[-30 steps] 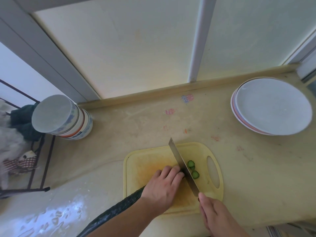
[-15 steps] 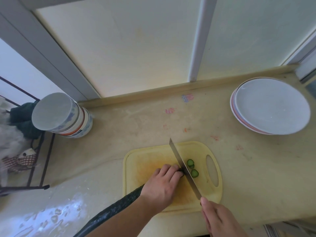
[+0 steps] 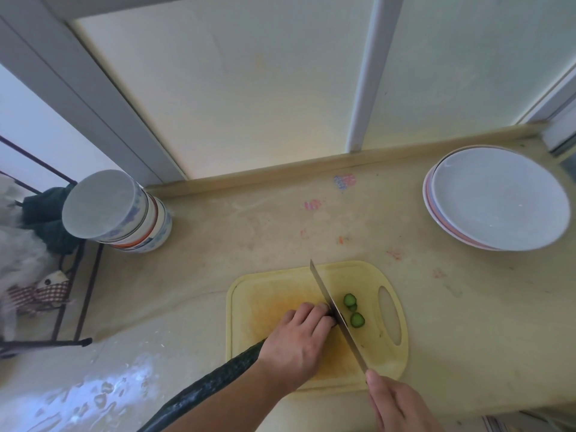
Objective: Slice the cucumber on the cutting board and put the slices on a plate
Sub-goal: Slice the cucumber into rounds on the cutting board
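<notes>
seen from above, looking down at a beige table (image 3: 249, 232) against a pale wall.

near the bottom centre, a yellow cutting board (image 3: 274, 294) with an oval handle hole at its right end.

across the board, a long dark green cucumber (image 3: 205, 391), lying diagonally: long axis from lower left, off the board and over the table, up to the right, cut end pointing toward the middle of the board.

on top of the cucumber's cut end, the left hand (image 3: 299, 341), palm down, fingers curled over it and pressing it to the board, knuckles close against the blade; forearm entering from the bottom edge, alongside the cucumber.

right beside those knuckles, a knife (image 3: 333, 310), blade edge down at the cucumber's end, long axis from the far left tip toward the near right.

at the bottom right, the right hand (image 3: 402, 406), wrapped around the knife's handle, the handle itself hidden inside the grasp.

just right of the blade, a few round green slices (image 3: 357, 319) lying flat on the board.

well apart at far right, a stack of white plates (image 3: 498, 198), nothing on the top one.

at far left, a stack of bowls (image 3: 124, 213), upside down, near the table's edge.
</notes>
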A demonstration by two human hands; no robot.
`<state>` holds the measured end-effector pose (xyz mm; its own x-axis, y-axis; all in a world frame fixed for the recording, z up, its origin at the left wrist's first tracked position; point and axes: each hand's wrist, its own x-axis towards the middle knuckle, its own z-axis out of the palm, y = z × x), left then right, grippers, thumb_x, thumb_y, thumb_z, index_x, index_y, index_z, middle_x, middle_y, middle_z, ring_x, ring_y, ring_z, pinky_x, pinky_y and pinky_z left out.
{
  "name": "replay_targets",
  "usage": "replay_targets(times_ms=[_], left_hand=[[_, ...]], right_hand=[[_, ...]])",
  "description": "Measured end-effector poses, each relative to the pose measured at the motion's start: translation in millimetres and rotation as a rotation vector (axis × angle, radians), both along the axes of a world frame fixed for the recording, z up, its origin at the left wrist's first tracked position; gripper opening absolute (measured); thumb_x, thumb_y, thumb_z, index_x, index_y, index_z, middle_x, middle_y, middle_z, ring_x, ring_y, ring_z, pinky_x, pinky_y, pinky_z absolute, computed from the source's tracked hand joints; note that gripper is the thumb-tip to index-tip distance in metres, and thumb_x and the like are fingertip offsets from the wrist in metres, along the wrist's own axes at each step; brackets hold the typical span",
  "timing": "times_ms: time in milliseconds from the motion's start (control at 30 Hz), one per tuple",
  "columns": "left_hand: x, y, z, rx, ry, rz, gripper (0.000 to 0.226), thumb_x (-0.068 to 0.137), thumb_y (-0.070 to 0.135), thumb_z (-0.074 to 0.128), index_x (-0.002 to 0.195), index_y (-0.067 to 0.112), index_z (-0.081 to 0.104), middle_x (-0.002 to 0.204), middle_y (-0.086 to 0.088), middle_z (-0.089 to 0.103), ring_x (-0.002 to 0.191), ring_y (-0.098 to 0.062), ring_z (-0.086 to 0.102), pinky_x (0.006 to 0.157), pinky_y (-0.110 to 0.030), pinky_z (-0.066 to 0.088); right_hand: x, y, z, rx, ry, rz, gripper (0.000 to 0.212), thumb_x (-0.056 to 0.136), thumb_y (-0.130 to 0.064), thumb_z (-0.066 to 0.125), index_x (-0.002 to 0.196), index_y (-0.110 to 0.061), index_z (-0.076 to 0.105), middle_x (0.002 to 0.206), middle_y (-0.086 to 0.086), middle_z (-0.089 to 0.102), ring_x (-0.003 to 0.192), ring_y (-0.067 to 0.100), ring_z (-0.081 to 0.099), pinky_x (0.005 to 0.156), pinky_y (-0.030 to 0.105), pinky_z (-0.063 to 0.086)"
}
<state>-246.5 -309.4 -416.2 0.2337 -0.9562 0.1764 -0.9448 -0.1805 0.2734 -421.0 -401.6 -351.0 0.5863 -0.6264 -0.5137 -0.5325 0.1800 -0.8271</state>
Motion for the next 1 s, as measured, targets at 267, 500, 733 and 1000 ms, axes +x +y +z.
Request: replay_targets(times_ms=[267,500,733,1000], left_hand=[[0.7,-0.4,1.3,0.005,-0.001,-0.010,0.044,0.086,0.013,0.072,0.125,0.017,0.052,0.128,-0.002,0.056,0.110,-0.024,0.054,0.081,-0.033,0.056],[-0.1,-0.6,1.7,0.000,0.018,-0.003,0.046,0.083,0.009,0.076,0.123,0.016,0.053,0.127,-0.003,0.056,0.109,-0.026,0.056,0.079,-0.035,0.056],[-0.1,-1.2,1.8,-0.005,0.049,0.005,0.045,0.082,0.009,0.079,0.118,0.017,0.053,0.127,-0.003,0.057,0.110,-0.025,0.054,0.079,-0.034,0.056],[1.2,-1.8,1.3,-0.029,0.055,-0.007,0.045,0.082,0.006,0.077,0.118,0.016,0.053,0.125,-0.005,0.060,0.108,-0.026,0.057,0.078,-0.034,0.055]], right_hand=[[8.1,-24.7,13.7,-0.032,0.299,0.238,0.056,0.097,-0.055,0.034,0.059,-0.016,0.046,0.048,-0.005,0.045,0.049,0.007,0.045,0.058,0.024,0.036],[2.7,-18.8,20.3,-0.001,0.278,0.180,0.059,0.097,-0.053,0.037,0.064,-0.006,0.052,0.054,-0.002,0.047,0.055,0.014,0.049,0.062,0.028,0.039],[-1.5,-10.2,37.5,-0.010,0.271,0.102,0.058,0.095,-0.048,0.045,0.070,0.001,0.061,0.058,0.004,0.054,0.058,0.021,0.056,0.065,0.032,0.045],[-2.9,-12.8,26.9,0.023,0.286,0.183,0.062,0.094,-0.055,0.039,0.079,0.001,0.061,0.064,-0.001,0.056,0.063,0.012,0.054,0.067,0.030,0.045]])
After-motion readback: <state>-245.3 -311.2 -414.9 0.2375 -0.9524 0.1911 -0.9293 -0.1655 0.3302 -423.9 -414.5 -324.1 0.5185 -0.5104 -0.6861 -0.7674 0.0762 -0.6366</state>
